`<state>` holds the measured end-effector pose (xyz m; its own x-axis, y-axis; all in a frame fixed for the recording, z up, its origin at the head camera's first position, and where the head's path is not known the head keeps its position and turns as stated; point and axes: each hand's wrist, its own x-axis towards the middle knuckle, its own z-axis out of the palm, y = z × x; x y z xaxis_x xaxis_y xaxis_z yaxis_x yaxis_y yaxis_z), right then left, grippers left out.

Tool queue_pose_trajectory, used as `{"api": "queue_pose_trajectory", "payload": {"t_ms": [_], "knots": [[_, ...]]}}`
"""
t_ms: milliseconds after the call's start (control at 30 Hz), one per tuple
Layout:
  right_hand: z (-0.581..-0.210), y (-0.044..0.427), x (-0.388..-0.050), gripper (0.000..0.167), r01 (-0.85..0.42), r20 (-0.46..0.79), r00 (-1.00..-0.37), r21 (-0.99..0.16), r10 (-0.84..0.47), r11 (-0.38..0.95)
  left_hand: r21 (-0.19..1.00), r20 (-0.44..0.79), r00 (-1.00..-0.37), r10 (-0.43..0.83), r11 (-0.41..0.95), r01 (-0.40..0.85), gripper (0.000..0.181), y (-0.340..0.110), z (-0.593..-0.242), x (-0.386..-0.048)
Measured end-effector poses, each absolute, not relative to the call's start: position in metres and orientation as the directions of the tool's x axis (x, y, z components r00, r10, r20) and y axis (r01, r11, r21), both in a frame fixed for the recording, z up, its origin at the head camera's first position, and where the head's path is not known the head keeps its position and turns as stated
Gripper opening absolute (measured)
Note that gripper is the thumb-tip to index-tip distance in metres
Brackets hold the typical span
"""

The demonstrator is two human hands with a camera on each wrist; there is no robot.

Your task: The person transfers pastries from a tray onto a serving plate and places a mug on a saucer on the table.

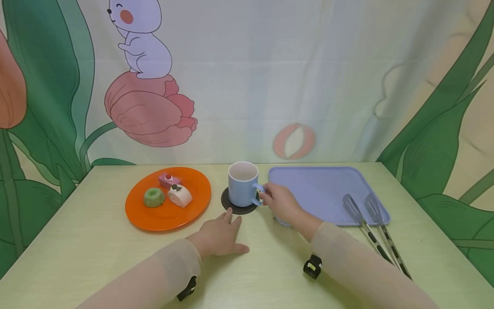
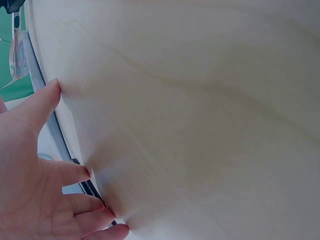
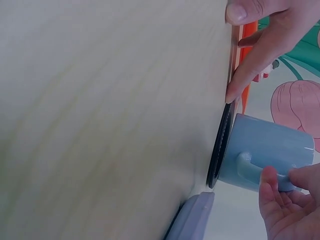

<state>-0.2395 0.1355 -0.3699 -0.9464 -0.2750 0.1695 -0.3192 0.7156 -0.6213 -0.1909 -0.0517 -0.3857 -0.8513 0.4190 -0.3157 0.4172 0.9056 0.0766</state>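
A light blue mug (image 1: 242, 186) with a white inside stands upright on a round black coaster (image 1: 240, 210), between the plate and the tray. My right hand (image 1: 283, 201) pinches the mug's handle (image 3: 250, 172) from the right, thumb and fingers closing on it in the right wrist view. My left hand (image 1: 218, 235) rests on the table in front of the coaster, fingers spread and holding nothing. One of its fingertips lies at the coaster's near edge. In the left wrist view the left hand's fingertips (image 2: 121, 231) meet the tabletop.
An orange plate (image 1: 139, 219) at left carries a green ring-shaped cake (image 1: 154, 197), a white roll (image 1: 180, 196) and a pink cake slice (image 1: 168, 180). At right lies a lavender tray (image 1: 320, 189), with two slotted utensils (image 1: 372, 234) leaning over its near edge. A printed curtain (image 1: 247, 86) hangs behind.
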Motion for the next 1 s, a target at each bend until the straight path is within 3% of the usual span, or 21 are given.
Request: {"api": "queue_pose_trajectory", "payload": {"t_ms": [1000], "knots": [[-0.373, 0.132, -0.2381, 0.008, -0.352, 0.166, -0.933, -0.6, -0.319, 0.718, 0.099, -0.306, -0.852, 0.425, 0.904, 0.416, 0.088, -0.0512, -0.3824, -0.1888]]}}
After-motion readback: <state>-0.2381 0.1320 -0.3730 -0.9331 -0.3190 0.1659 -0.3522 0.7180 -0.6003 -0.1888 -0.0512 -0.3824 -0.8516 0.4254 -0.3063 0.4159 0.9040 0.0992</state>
